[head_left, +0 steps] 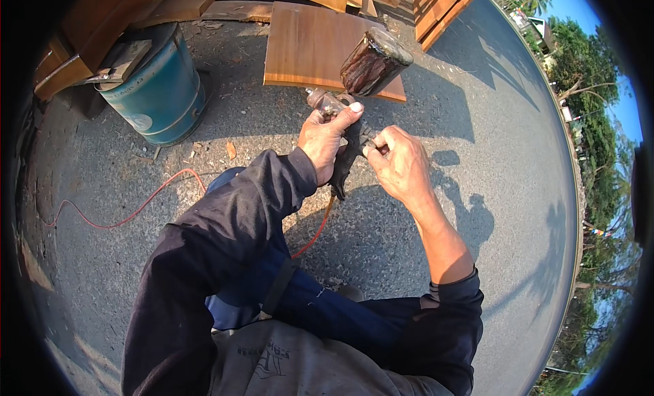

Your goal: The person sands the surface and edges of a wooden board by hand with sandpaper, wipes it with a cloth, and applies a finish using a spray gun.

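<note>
A paint spray gun [351,143] with a paint-stained cup [375,64] is up in front of me. My left hand [319,141] is closed around its body, the thumb lying on top near the nozzle end. The fingers of my right hand [403,163] are bent and pinched at the gun's rear, by its small knobs; the fingertips partly hide what they grip. A red-orange air hose [315,234] runs down from the dark handle.
A reddish-brown wooden panel [300,45] lies on the pavement beyond the gun. To the left stands a teal metal drum [155,89] with a board on top. Stacked wooden pieces [174,6] line the far side; slatted wood [439,14] stands at far right. The hose [146,215] curls leftward.
</note>
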Available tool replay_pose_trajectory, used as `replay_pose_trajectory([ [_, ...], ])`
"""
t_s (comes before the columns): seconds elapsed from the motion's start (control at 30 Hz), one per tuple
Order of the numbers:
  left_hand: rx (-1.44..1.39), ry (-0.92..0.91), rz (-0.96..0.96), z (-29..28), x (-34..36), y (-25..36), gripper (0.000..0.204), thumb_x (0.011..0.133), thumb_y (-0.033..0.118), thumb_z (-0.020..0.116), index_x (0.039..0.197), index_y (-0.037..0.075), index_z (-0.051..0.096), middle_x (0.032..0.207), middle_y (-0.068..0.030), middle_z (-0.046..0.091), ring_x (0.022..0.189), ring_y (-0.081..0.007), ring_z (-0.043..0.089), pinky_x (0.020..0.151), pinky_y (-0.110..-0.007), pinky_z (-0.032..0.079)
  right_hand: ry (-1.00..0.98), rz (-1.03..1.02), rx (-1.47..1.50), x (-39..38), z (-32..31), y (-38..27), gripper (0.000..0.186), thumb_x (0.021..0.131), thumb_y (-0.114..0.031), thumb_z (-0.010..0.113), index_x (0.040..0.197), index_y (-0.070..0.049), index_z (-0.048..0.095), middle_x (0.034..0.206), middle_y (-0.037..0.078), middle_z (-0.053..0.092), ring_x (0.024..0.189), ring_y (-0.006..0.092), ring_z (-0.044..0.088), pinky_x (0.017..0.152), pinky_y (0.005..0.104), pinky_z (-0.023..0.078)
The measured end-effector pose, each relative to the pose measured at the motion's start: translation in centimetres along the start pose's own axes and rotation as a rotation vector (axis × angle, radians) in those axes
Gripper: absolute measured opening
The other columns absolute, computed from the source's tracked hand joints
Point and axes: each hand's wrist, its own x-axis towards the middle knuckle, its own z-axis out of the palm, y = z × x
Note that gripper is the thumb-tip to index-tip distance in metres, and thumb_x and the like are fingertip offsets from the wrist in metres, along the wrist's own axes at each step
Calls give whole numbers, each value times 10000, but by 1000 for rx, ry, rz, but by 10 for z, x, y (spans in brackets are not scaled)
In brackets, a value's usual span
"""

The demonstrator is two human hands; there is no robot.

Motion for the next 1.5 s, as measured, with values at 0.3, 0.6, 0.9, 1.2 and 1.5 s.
replay_pose_trajectory([
  [0.3,-220,-159,-134,18,-4,-3,575,871,456,708,1248,101,458,1147,-74,534,1089,-234,551,979,-511,456,-80,-39,478,-9,32,48,866,778,-226,811,1468,-16,332,1400,192,470,1287,317,497,1043,406,441],
  [0.6,269,-162,-33,9,-12,-18,792,920,530,616,1449,42,286,1202,-113,463,1083,-216,536,941,-418,484,66,-68,415,-10,31,29,376,907,-145,683,1252,-21,598,1093,127,696,969,235,674,840,350,524],
  [0.9,1438,-839,315,-26,-84,26,635,896,412,657,1365,27,468,1270,-238,430,1124,-421,579,921,-491,511,454,360,366,-22,17,149,260,900,-124,683,1132,-32,612,882,8,655,606,87,575,438,242,485],
  [1.2,1633,-1124,128,-40,-88,17,494,873,411,673,1167,26,573,1194,-203,485,1043,-392,591,850,-493,489,730,471,470,2,84,157,208,921,-186,678,1018,-3,654,703,-1,599,547,86,499,518,299,405],
  [1.5,1797,-1081,176,-47,-103,25,516,859,440,676,1159,29,589,1162,-168,545,1061,-356,597,854,-484,499,423,454,653,7,127,33,238,924,-192,683,1078,-11,664,785,10,668,609,74,564,536,271,448],
])
